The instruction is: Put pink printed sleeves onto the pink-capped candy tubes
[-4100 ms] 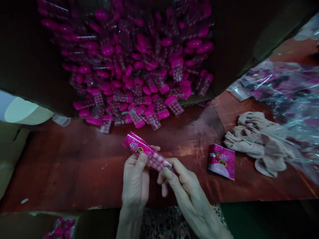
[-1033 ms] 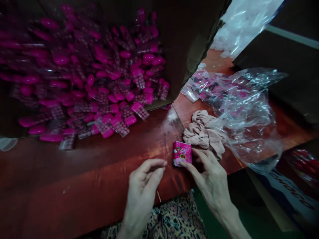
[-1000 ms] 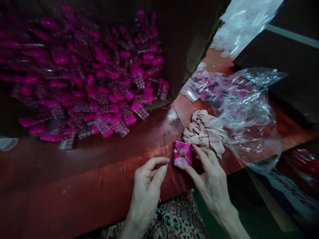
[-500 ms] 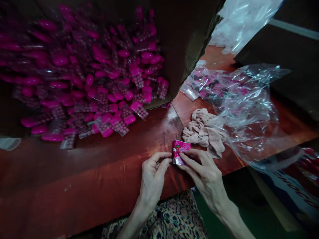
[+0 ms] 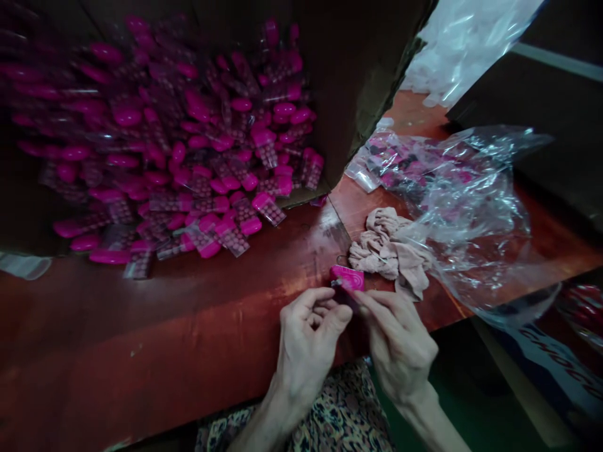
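Pink printed packet [image 5: 354,277], one, on red table [image 5: 198,351] at the fingertips; far edge runs left-right, long axis hidden by fingers. Two hands: left hand [image 5: 311,326] curled, right hand [image 5: 398,336] reaching over packet; can't tell either grip. I count one beige cloth [image 5: 380,246], one clear bag [image 5: 475,207]; pink-capped tubes [image 5: 226,232] uncountable.

Open red tabletop [image 5: 188,345] left of the left grip [image 5: 311,333], pink-capped tubes [image 5: 200,171] barring ahead, cloth [image 5: 384,242] and plastic bag [image 5: 475,198] blocking right.
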Tool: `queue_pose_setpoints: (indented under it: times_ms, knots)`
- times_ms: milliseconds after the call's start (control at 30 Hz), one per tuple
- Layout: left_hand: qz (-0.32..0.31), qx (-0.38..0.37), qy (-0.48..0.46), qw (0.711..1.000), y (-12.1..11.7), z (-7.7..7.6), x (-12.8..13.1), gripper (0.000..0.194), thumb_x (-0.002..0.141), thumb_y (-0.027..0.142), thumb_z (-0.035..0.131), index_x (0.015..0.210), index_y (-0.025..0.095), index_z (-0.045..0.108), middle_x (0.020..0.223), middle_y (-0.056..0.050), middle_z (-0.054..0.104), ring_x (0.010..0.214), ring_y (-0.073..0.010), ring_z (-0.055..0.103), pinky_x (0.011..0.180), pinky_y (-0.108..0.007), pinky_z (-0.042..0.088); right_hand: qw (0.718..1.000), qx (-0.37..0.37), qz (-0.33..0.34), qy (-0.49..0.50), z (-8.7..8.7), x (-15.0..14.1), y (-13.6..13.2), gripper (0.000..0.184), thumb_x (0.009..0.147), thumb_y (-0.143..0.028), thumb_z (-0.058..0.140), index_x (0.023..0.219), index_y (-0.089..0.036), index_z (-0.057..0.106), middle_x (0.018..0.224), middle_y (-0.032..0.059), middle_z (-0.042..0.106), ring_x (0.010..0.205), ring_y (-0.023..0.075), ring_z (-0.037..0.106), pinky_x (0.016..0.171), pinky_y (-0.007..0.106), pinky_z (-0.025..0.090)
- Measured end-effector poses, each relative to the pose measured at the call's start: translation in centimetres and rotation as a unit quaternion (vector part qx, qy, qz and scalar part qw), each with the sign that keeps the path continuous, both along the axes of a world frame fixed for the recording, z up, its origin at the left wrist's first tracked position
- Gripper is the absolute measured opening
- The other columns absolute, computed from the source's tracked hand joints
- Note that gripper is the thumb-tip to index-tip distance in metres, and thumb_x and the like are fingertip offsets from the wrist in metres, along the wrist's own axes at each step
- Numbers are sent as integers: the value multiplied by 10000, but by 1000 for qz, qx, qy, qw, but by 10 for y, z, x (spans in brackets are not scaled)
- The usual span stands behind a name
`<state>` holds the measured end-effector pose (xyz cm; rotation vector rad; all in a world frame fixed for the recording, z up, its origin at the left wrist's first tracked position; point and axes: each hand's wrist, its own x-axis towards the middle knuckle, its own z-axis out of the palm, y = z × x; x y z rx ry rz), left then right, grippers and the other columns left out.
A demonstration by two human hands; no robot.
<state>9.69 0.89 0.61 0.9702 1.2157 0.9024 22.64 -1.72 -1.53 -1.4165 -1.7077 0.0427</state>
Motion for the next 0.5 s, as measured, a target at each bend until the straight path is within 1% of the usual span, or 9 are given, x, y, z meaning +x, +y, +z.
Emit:
queue_pose_setpoints:
  times_ms: [67, 133, 233, 300, 333, 367, 400, 433, 500]
  knots:
    - [-17, -20, -33, 999, 3, 0, 0, 217, 745, 324, 625, 834, 132, 673, 712, -38, 651, 647, -136, 558, 608, -229, 454, 998, 4, 54, -16, 7, -9, -1, 301, 809, -12, 522, 1044, -171, 623, 854, 93, 594, 778, 189, 549, 657, 327, 496]
    - [-14, -31, -64, 997, 5, -2, -4, 175, 785, 272, 566, 788, 136, 675, 691, -28, 638, 634, -125, 542, 621, -230, 448, 996, -19, 83, -12, 14, -13, -1, 248, 824, -63, 528, 1032, -158, 624, 855, 99, 593, 800, 198, 549, 670, 332, 499]
    - [-18, -55, -86, 995, 7, -3, -17, 183, 800, 242, 523, 792, 142, 676, 657, -18, 623, 562, -112, 514, 566, -232, 438, 998, -48, 43, -21, 23, -12, 4, 284, 873, -220, 501, 1134, -138, 574, 1010, 140, 568, 938, 238, 538, 774, 384, 483]
    - [-55, -59, -72, 994, 5, -1, -25, 162, 787, 227, 539, 754, 142, 673, 628, -12, 604, 553, -110, 507, 563, -230, 429, 997, -65, 24, -35, 27, -10, 11, 328, 881, -302, 487, 1141, -113, 554, 1047, 156, 562, 963, 249, 542, 786, 383, 480]
    - [-78, -57, -68, 993, 4, 1, -28, 148, 780, 217, 549, 741, 142, 671, 622, -11, 597, 564, -110, 510, 574, -229, 426, 995, -85, 33, -34, 28, -11, 16, 288, 882, -312, 488, 1075, -116, 574, 979, 136, 591, 893, 227, 572, 737, 346, 493]
    - [-94, -56, -71, 992, 3, 2, -30, 136, 776, 212, 556, 746, 143, 669, 619, -10, 593, 573, -111, 514, 585, -229, 424, 993, -106, 47, -26, 28, -13, 21, 218, 882, -304, 491, 969, -131, 590, 860, 93, 614, 770, 189, 593, 655, 293, 496]
    - [-92, -57, -80, 991, 2, 3, -30, 125, 774, 219, 564, 765, 145, 665, 615, -6, 589, 571, -110, 515, 582, -228, 423, 991, -123, 55, -13, 28, -15, 26, 164, 885, -283, 492, 851, -151, 582, 721, 38, 602, 627, 145, 578, 561, 242, 474]
    - [-73, -59, -95, 991, 2, 2, -30, 121, 774, 237, 573, 781, 147, 655, 613, -1, 586, 559, -108, 514, 567, -225, 421, 990, -134, 52, 1, 28, -19, 30, 174, 888, -260, 491, 753, -168, 551, 607, -11, 558, 508, 109, 531, 483, 208, 433]
    - [7, -73, -133, 988, 0, -1, -27, 161, 777, 308, 587, 762, 150, 616, 591, 10, 573, 506, -97, 496, 505, -214, 402, 993, -119, 15, 20, 26, -27, 34, 225, 886, -243, 500, 670, -179, 501, 514, -53, 494, 404, 77, 460, 421, 186, 376]
